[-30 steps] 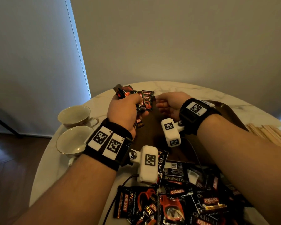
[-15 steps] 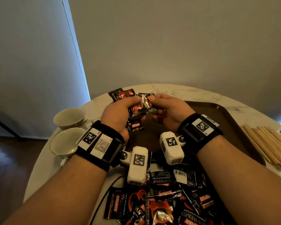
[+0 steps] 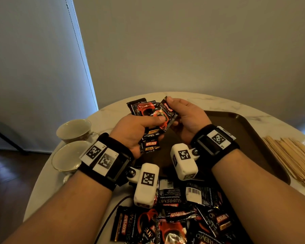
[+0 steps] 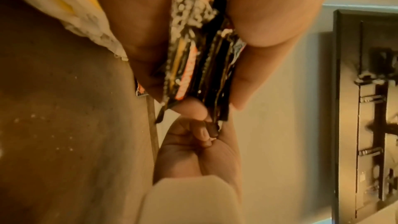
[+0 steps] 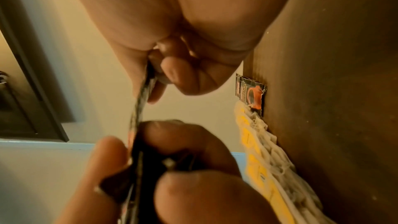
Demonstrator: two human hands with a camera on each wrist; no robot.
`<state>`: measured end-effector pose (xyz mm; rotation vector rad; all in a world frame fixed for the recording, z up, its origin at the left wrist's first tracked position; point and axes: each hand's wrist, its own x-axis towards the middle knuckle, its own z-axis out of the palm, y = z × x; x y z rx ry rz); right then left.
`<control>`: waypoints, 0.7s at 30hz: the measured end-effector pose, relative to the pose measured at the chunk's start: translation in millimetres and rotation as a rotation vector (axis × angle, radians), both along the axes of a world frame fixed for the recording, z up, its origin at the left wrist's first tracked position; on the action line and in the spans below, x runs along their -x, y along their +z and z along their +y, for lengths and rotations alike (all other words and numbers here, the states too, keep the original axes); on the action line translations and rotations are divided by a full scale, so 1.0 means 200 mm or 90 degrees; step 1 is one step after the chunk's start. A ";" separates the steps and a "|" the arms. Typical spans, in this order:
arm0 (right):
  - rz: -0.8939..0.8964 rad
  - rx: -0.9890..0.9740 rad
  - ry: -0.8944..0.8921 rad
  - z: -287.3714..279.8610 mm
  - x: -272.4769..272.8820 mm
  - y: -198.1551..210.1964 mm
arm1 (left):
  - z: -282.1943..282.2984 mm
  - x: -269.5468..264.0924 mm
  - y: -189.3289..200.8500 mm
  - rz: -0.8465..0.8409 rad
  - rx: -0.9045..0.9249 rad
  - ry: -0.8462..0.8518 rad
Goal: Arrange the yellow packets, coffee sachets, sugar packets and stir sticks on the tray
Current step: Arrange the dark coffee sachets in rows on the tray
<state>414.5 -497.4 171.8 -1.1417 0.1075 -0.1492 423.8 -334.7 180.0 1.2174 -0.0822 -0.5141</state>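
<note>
Gathering coffee sachets into a neat stack looks to be the step in hand. The left hand (image 3: 134, 131) grips a fanned bunch of coffee sachets (image 3: 148, 111) above the far left corner of the tray (image 3: 253, 138), thumb pressed across their faces, while the right hand (image 3: 187, 120) pinches one more sachet (image 3: 167, 110) by its top edge against the bunch. Both hands are thus clenched on sachets, neither released.

Judging from this, the next move calls for squaring the edges so the sachets sit flush, then laying the stack flat on the tray's bare dark floor beside the yellow packets (image 5: 258, 159) (these show only in the wrist views, lined up along one tray wall, with a single sachet (image 5: 251, 94) beyond their end).

Sachets are glossy, crinkly foil rectangles in black and red with crimped ends; slippery, I would guess, and apt to slide out of a loose fan. More of them lie in a jumbled heap (image 3: 174, 217) at the near edge of the marble-patterned round table (image 3: 104, 117). Thin pale wooden stir sticks (image 3: 289, 155) lie in a sheaf right of the tray. Two ceramic cups (image 3: 72, 141) stand at left.
</note>
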 end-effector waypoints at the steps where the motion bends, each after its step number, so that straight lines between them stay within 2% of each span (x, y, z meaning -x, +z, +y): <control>1: 0.000 0.008 -0.012 -0.01 0.00 0.00 | 0.00 0.00 0.00 0.009 0.005 0.017; 4: -0.007 0.010 -0.041 -0.03 -0.01 0.00 | 0.00 -0.01 0.00 0.032 0.002 0.039; 9: -0.014 -0.087 -0.089 -0.02 -0.02 0.00 | -0.01 -0.02 -0.01 -0.007 -0.018 0.101; 12: 0.045 0.011 -0.054 0.00 -0.01 -0.01 | 0.00 -0.05 -0.03 -0.020 -0.017 0.199; 14: 0.037 0.126 0.015 0.03 0.01 -0.01 | 0.00 -0.07 -0.04 -0.019 -0.007 0.249; 16: 0.028 0.184 0.033 0.05 0.02 -0.01 | 0.00 -0.08 -0.04 -0.016 0.001 0.271; 21: 0.074 0.114 -0.090 0.06 0.00 0.03 | 0.00 -0.09 -0.03 -0.030 0.025 0.306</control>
